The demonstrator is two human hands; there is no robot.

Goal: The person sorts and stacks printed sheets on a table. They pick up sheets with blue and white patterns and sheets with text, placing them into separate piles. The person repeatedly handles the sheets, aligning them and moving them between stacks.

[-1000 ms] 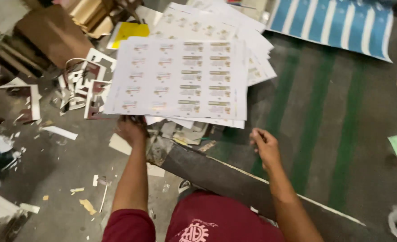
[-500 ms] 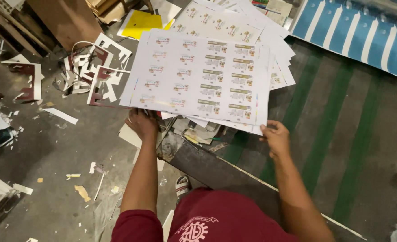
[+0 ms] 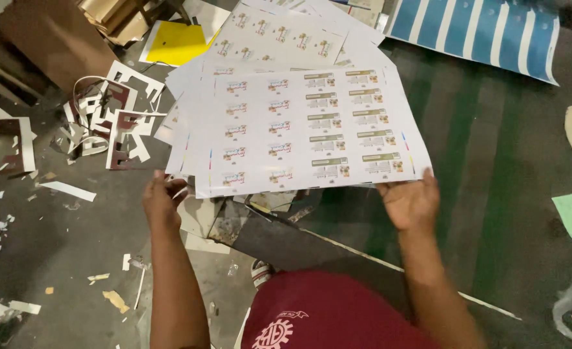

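The printed label sheet has been squared up and drawn nearer since a moment ago; it is gripped at its near corners by the left hand and right hand, above the loose sheet pile.

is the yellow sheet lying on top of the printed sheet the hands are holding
No, the yellow sheet lies on the floor beyond the printed sheet, near its far left corner, not on it.
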